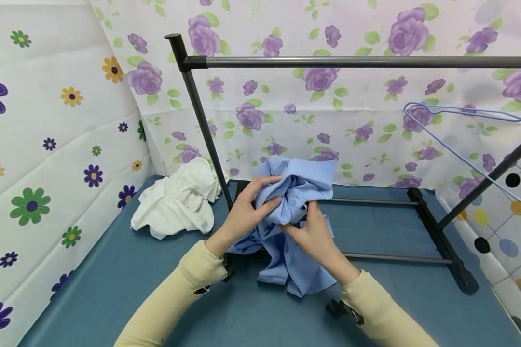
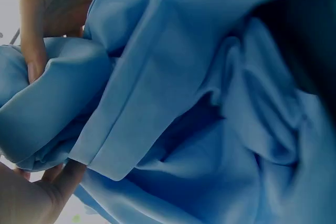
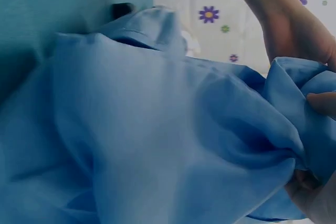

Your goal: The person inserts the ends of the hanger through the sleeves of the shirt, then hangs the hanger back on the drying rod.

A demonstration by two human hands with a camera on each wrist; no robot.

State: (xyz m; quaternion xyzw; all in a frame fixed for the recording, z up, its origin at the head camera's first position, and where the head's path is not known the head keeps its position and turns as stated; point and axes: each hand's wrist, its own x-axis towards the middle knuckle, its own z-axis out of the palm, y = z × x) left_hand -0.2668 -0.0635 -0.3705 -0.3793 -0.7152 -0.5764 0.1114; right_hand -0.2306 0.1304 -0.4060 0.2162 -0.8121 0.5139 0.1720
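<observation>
A crumpled light blue shirt [image 1: 295,185] is held up in both hands in front of the rack. My left hand [image 1: 247,207] grips its bunched upper part from the left, with the thumb across the front of the folds. From the lower right, my right hand [image 1: 314,237] pinches the same bundle between thumb and fingers. Loose folds of the shirt hang below the hands, close to the table. In the left wrist view the blue cloth [image 2: 142,77] shows a stitched band; in the right wrist view, its smooth hanging part fills most of the frame.
A black and grey clothes rack [image 1: 330,62] stands on the blue-covered table [image 1: 113,299], its base bars behind the shirt. On the left lies a crumpled white garment [image 1: 178,200]. A blue wire hanger [image 1: 460,150] is at the right. Flowered sheets [image 1: 252,86] form the backdrop.
</observation>
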